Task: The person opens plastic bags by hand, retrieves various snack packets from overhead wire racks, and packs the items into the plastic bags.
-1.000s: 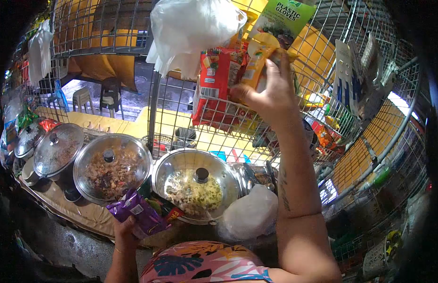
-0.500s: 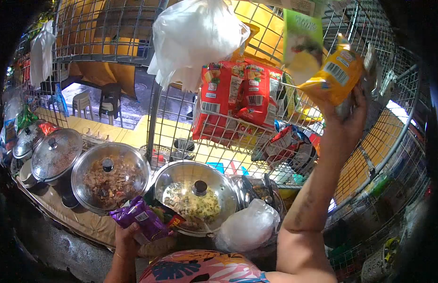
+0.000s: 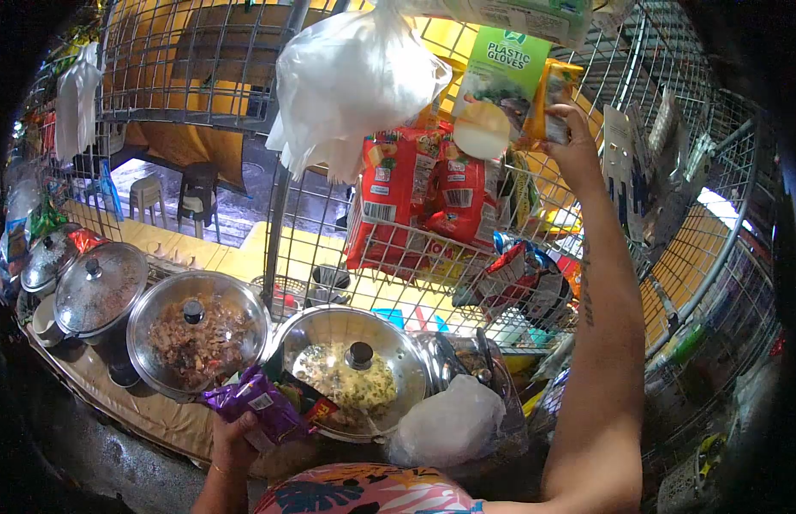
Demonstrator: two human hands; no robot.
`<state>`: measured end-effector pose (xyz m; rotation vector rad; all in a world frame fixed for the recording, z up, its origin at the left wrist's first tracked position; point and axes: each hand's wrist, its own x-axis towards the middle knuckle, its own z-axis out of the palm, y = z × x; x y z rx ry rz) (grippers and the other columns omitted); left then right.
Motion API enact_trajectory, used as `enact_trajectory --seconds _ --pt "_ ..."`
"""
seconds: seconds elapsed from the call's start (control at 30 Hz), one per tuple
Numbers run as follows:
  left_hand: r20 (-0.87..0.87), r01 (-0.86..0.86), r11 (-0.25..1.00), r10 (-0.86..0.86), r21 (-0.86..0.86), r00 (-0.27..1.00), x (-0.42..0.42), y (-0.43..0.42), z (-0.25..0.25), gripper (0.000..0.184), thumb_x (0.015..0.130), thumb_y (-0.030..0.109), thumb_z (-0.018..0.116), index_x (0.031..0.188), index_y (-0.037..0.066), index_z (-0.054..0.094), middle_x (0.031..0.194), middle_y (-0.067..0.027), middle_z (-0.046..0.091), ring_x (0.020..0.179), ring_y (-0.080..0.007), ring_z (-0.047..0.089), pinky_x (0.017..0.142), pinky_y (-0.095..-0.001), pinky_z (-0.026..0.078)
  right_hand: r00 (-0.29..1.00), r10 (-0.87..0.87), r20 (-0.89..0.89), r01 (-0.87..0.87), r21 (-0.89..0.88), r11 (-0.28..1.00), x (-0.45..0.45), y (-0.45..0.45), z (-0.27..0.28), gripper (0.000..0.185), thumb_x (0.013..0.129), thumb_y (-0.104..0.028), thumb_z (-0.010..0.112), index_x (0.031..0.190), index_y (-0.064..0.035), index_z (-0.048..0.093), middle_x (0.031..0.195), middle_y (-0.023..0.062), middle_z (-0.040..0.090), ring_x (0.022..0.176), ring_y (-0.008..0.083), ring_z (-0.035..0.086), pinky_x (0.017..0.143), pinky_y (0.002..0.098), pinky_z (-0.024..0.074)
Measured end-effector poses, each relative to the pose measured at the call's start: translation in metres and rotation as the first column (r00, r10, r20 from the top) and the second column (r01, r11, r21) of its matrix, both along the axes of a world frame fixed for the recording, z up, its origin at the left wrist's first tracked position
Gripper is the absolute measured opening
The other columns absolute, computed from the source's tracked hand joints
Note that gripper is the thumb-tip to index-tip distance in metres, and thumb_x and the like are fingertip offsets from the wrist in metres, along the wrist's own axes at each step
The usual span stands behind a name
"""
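My left hand (image 3: 233,439) is closed on a purple packet (image 3: 259,405) and a dark packet with red lettering, low and in front of the pots. High on the right, my right hand (image 3: 576,147) grips a yellow-orange packet (image 3: 548,107) by its side. That packet is next to the green plastic gloves packet (image 3: 498,90), which hangs by the wire rack (image 3: 316,210). Red packets (image 3: 389,193) stand in the rack's basket, left of my right hand. A white plastic bag bundle (image 3: 355,86) hangs left of the gloves packet.
Lidded pots of food (image 3: 192,338) line the counter (image 3: 149,411), one holding a yellowish dish (image 3: 351,368). A clear plastic bag (image 3: 449,421) lies right of them. Dark and red packets (image 3: 518,278) sit in the lower basket. Stools (image 3: 199,197) stand outside beyond the wire grille.
My right hand took the yellow-orange packet from above the red packets, swung it right, and has now brought it back left beside the gloves packet. My left hand keeps its packets.
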<state>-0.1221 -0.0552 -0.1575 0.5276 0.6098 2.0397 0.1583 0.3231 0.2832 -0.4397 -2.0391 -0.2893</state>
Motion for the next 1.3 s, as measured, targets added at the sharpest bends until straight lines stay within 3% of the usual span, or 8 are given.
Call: enact_trajectory --seconds 0.2,0.33,0.57,0.63,0.8,1.13,1.23,1.3 --pt "-0.005 -0.008 0.999 0.008 -0.038 1.0 -0.004 -0.003 -0.008 0.075 0.071 0.025 0.087 0.131 -0.001 0.05 0.115 -0.0116 0.064 0.105 -0.0266 0.064 0.092 -0.0417 0.054 0.875 0.424 -0.234 -0.475 -0.242 0.846 -0.004 0.002 -0.002 0.039 0.072 0.009 0.074 0.105 -0.0053 0.059 0.127 0.0054 0.058 0.117 0.0197 0.058 0.1 0.033 0.0497" --pt "-0.002 0.009 1.0 -0.009 -0.024 1.0 -0.004 0.005 -0.005 0.074 0.071 0.024 0.087 0.129 -0.002 0.051 0.115 -0.0119 0.064 0.105 -0.0269 0.065 0.091 -0.0413 0.054 0.972 0.201 -0.119 -0.19 0.101 0.977 -0.006 -0.017 0.005 0.032 0.076 0.006 0.073 0.102 -0.0057 0.059 0.122 0.0069 0.061 0.11 0.02 0.062 0.094 0.0324 0.053" --pt "0.038 0.035 0.999 -0.036 0.02 0.999 -0.001 0.016 -0.006 0.076 0.071 0.023 0.086 0.133 -0.002 0.049 0.117 -0.0124 0.064 0.106 -0.0279 0.065 0.092 -0.0431 0.054 0.995 -0.088 0.043 0.096 -0.23 0.969 -0.063 -0.013 0.003 0.043 0.08 0.001 0.075 0.119 0.0006 0.058 0.124 0.0116 0.061 0.105 0.021 0.063 0.09 0.0315 0.053" --pt "0.027 0.019 0.999 -0.02 0.026 0.999 -0.003 0.016 -0.013 0.073 0.074 0.023 0.084 0.132 0.0 0.048 0.116 -0.0119 0.064 0.106 -0.0285 0.064 0.092 -0.0443 0.054 0.96 -0.195 0.201 0.192 0.036 0.981 -0.065 0.052 0.02 0.047 0.08 -0.002 0.075 0.124 -0.0012 0.058 0.125 0.0124 0.061 0.106 0.0224 0.063 0.091 0.0327 0.0509" --pt "-0.017 0.021 1.0 -0.021 -0.008 1.0 -0.004 0.013 -0.022 0.066 0.077 0.025 0.081 0.131 0.002 0.048 0.115 -0.0118 0.063 0.105 -0.0292 0.065 0.09 -0.0458 0.056 0.987 0.033 0.16 0.008 -0.248 0.969 -0.076 0.053 0.02 0.056 0.081 -0.006 0.075 0.131 -0.0043 0.051 0.128 0.0123 0.059 0.113 0.0229 0.058 0.098 0.0347 0.0443" --pt "0.001 0.026 1.0 -0.026 -0.003 1.0 -0.003 0.01 -0.01 0.073 0.072 0.023 0.085 0.132 0.001 0.05 0.116 -0.0112 0.064 0.107 -0.0274 0.064 0.094 -0.0433 0.054 0.958 -0.045 0.283 0.055 -0.028 0.998 -0.08 0.034 0.008 0.078 0.079 -0.015 0.081 0.141 -0.0109 0.034 0.135 0.0098 0.054 0.129 0.0222 0.047 0.112 0.0386 0.0317" --pt "-0.002 0.042 0.999 -0.042 0.013 0.999 -0.004 0.013 -0.014 0.074 0.072 0.022 0.086 0.133 0.001 0.05 0.118 -0.0113 0.063 0.108 -0.0278 0.064 0.094 -0.044 0.053 0.973 0.217 0.075 -0.171 -0.399 0.901 -0.081 0.052 0.01 0.073 0.082 -0.019 0.075 0.141 -0.0116 0.034 0.135 0.01 0.053 0.131 0.0232 0.047 0.114 0.0405 0.0322" --pt "-0.016 0.059 0.998 -0.058 0.027 0.998 -0.007 0.014 -0.019 0.075 0.072 0.022 0.086 0.134 0.001 0.049 0.119 -0.0115 0.063 0.108 -0.0281 0.064 0.095 -0.0445 0.053 0.881 0.36 -0.308 -0.471 -0.642 0.605 -0.086 0.07 0.013 0.055 0.088 -0.024 0.063 0.138 -0.0104 0.043 0.133 0.0114 0.055 0.129 0.0255 0.049 0.11 0.0428 0.0383"
